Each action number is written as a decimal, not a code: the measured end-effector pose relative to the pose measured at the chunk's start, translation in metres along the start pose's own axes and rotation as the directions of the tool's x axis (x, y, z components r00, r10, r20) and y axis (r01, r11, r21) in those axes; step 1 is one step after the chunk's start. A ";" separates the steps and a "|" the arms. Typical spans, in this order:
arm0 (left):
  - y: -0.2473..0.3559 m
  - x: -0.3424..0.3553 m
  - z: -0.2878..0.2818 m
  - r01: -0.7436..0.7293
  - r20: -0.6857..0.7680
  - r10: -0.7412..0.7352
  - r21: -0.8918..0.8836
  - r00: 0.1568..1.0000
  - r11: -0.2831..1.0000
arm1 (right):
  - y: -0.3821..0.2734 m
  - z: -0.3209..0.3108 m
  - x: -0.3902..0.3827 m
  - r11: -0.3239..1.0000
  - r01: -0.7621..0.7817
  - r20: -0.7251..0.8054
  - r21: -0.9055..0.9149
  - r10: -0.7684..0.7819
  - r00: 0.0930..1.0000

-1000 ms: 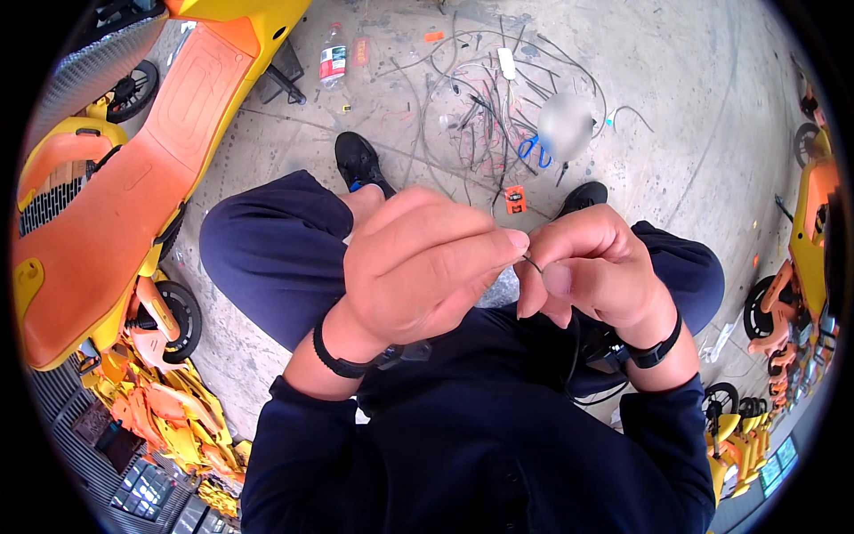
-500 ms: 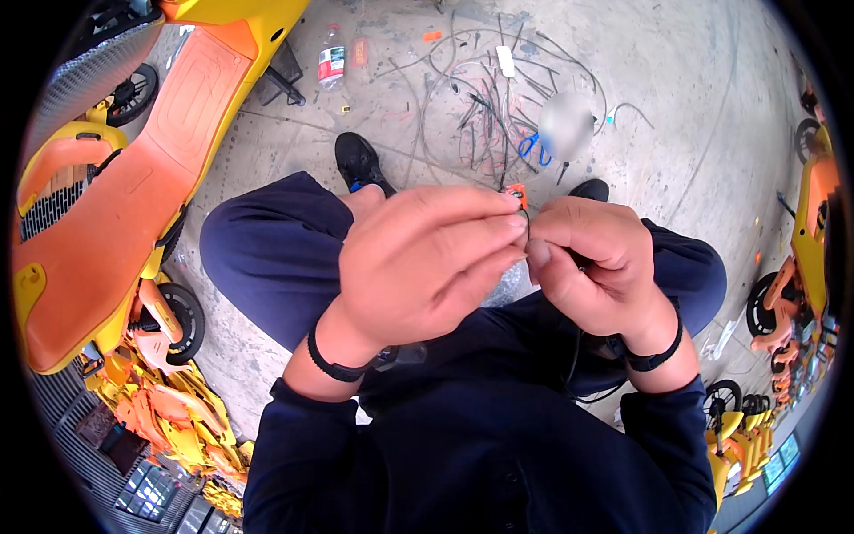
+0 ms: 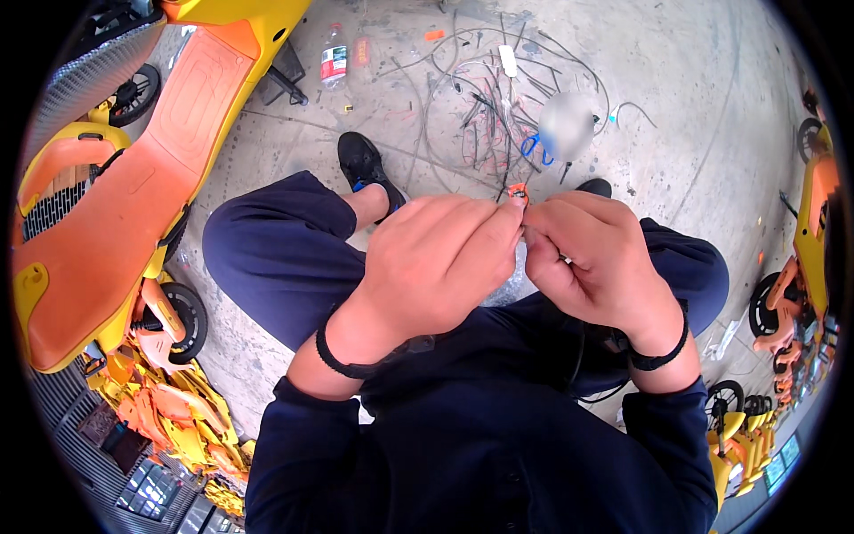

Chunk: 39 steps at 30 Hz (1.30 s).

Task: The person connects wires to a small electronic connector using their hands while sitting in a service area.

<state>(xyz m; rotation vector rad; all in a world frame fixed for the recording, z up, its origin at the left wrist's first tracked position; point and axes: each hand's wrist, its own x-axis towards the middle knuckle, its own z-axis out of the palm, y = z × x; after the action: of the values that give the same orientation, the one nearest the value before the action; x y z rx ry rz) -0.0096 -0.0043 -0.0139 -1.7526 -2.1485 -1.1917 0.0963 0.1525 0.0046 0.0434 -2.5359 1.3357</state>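
In front of my lap, both my hands meet with their fingertips nearly touching. My left hand (image 3: 436, 258) is closed, back upward, its thumb hidden under the fingers. My right hand (image 3: 592, 254) is closed too, thumb pressed to the curled index finger. They pinch a thin black cable, now mostly covered by the fingertips. Just beyond the fingertips shows a small orange piece (image 3: 518, 190) with dark parts; whether I hold it, I cannot tell. Farther off, blue-handled scissors (image 3: 537, 149) lie among scattered cables (image 3: 485, 116) on the concrete floor.
A plastic bottle (image 3: 334, 58) with a red-and-white label stands or lies far left of the cables. A large yellow-and-orange vehicle body (image 3: 133, 196) fills the left side. Yellow panels (image 3: 169, 409) are heaped below it. More yellow vehicles (image 3: 805, 222) line the right edge.
My left hand has turned a little and its fingers have closed in more tightly. The right fingers have curled in, and the black cable between the fingertips is now mostly covered.
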 end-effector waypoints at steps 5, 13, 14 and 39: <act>0.001 0.000 0.001 -0.005 0.039 0.004 0.031 0.999 1.000 | 0.003 0.003 -0.003 1.000 -0.013 0.007 -0.016 0.013 1.000; -0.002 -0.001 -0.002 -0.016 0.040 0.017 -0.008 0.999 1.000 | 0.003 0.002 -0.004 0.997 -0.036 0.071 0.074 0.030 0.997; -0.004 -0.002 -0.002 0.001 0.044 0.001 -0.042 0.999 0.999 | 0.002 0.002 -0.004 0.997 -0.035 0.072 0.074 0.030 0.997; 0.000 0.005 -0.008 0.091 -0.003 -0.093 -0.214 0.996 0.973 | -0.006 -0.005 -0.002 0.947 -0.133 0.106 0.292 0.106 0.989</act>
<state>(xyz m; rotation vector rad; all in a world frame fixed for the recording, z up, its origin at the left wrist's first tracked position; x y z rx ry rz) -0.0143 -0.0057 -0.0059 -1.7342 -2.1871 -1.5048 0.1004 0.1530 0.0115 0.0085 -2.4164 1.7937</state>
